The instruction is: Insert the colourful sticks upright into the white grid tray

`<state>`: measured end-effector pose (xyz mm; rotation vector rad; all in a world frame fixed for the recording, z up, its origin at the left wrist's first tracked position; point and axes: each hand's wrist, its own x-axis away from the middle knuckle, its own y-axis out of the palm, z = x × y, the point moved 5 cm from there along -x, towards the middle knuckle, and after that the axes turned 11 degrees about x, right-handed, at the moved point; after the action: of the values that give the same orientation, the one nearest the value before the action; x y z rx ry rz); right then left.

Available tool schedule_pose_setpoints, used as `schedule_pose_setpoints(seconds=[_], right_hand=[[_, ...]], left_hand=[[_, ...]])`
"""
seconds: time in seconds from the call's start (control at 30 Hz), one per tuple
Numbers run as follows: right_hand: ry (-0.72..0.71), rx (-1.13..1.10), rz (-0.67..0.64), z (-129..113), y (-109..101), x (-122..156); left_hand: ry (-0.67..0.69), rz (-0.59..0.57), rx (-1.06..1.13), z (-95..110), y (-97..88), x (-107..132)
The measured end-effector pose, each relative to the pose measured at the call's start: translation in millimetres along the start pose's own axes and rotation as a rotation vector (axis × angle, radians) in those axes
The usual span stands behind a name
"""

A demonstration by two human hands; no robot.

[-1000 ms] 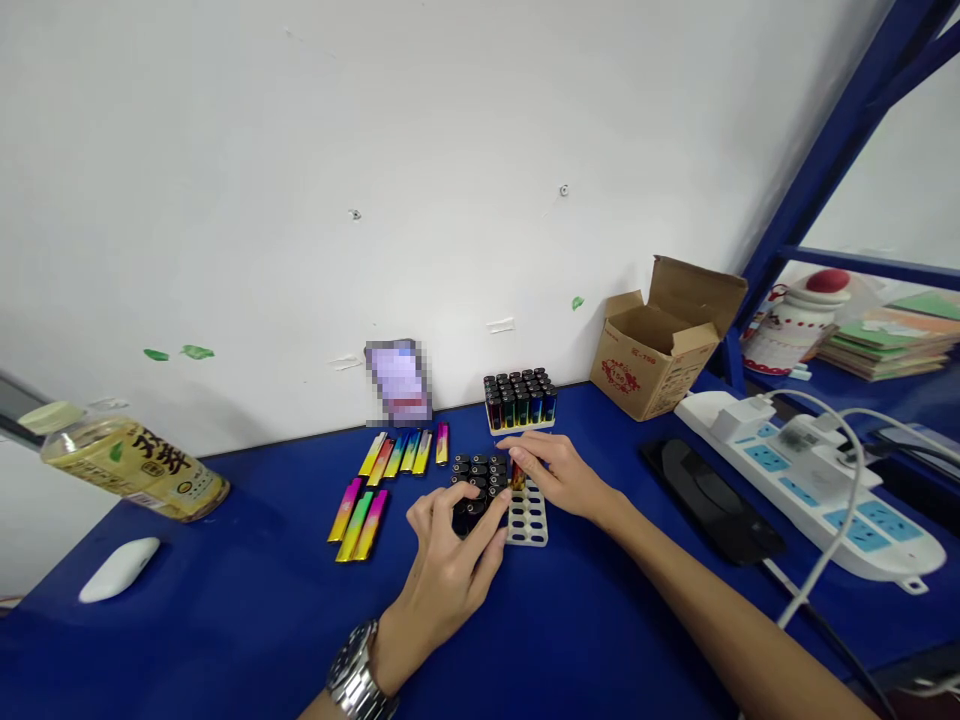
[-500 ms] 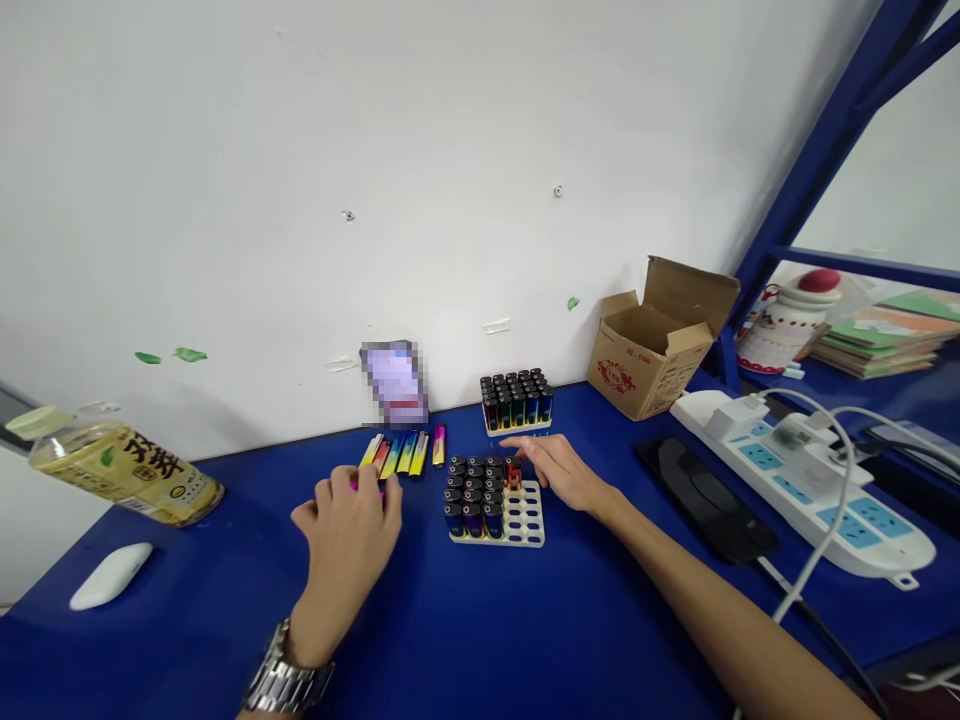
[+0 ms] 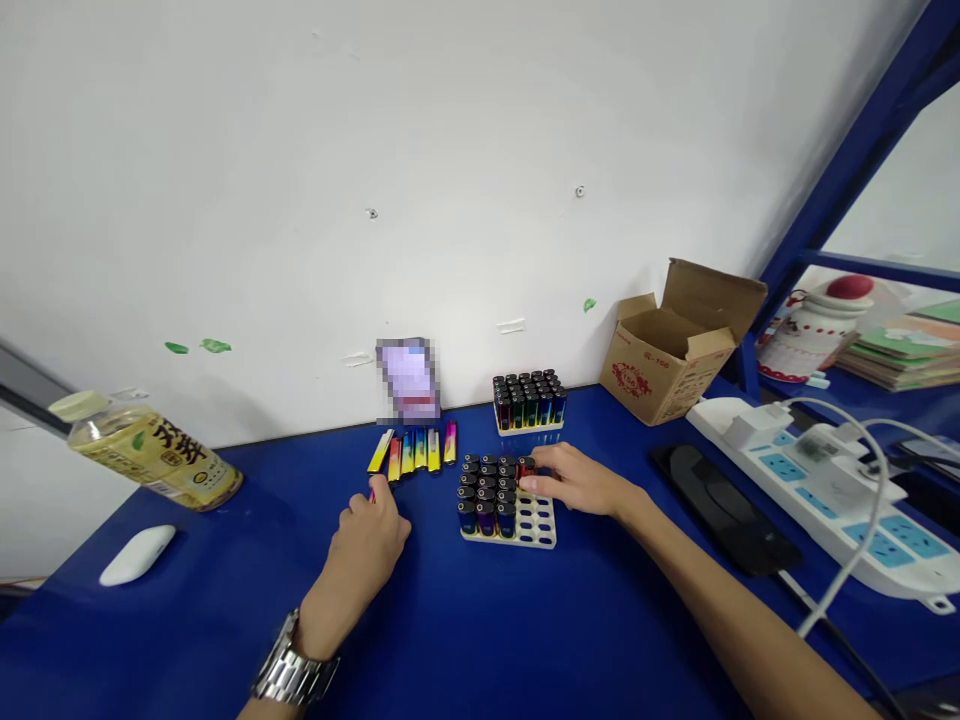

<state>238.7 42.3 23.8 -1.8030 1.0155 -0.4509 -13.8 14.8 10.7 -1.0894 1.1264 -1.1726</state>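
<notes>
My left hand lies curled on the blue table, fingers closed round coloured lighters whose tips peek out by the thumb. Just beyond it lies a row of several loose rainbow lighters. My right hand rests against the far right side of a white tray partly filled with black-topped lighters, its fingertips on a red lighter standing in the tray. A second, full tray of lighters stands at the wall.
A tea bottle lies at the left, with a white mouse near it. An open cardboard box, a black pad and a white power strip with cables sit to the right. A blurred card leans on the wall.
My left hand left the tray, swung left to the loose lighters and closed on them; the three lying apart are no longer visible. My right hand stays at the tray's red lighter.
</notes>
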Motion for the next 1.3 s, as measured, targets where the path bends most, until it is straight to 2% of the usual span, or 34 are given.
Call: schedule_pose_setpoints(seconds=[0.1,0.17,0.3,0.4,0.53,0.63,0.77,0.9,1.03,1.13,1.2,1.23,1.3], right_hand=[[0.032,0.004,-0.051,1.1,-0.3,0.9],[0.035,-0.013,-0.104,2.2,0.2,2.2],[0.019,-0.003,-0.144,4.2,2.9,3.5],[0.044,0.018,-0.142,4.7,6.2,2.7],[0.068,0.006,-0.162,1.7,11.2,2.1],[0.083,-0.015,-0.098,-1.9,12.6,0.8],[0.135,-0.029,-0.052,-9.3,22.1,-4.8],[0.125,-0.099,0.04,-20.6,34.3,-14.1],[0.171,-0.128,0.151,-26.3,38.7,-16.5],[0.177,-0.053,0.315,-33.6,27.0,-10.4],[0.108,-0.028,0.434,-43.9,16.4,-4.6],[0.043,-0.05,0.448,-50.7,13.6,-2.8],[-0.091,-0.151,0.372,-64.5,15.0,-1.7]], left_hand=[[0.026,-0.087,-0.107,9.7,-0.5,1.2],[0.031,-0.151,-0.103,15.2,-4.1,2.2],[-0.006,-0.32,-0.02,15.5,-10.8,5.3],[0.031,-0.375,0.121,8.8,-15.6,5.9],[0.171,-0.301,0.433,0.7,-30.0,3.1],[0.231,-0.291,0.668,0.9,-42.1,3.8],[0.213,-0.314,1.066,8.5,-51.5,8.5],[0.222,-0.382,1.385,21.3,-49.7,15.6],[0.262,-0.434,1.467,36.8,-40.6,23.0],[0.273,-0.35,1.417,45.8,-33.3,26.8],[0.293,-0.281,1.38,51.4,-29.3,29.8],[0.309,-0.258,1.363,54.4,-27.3,31.6],[0.352,-0.232,1.349,60.3,-23.4,35.4]])
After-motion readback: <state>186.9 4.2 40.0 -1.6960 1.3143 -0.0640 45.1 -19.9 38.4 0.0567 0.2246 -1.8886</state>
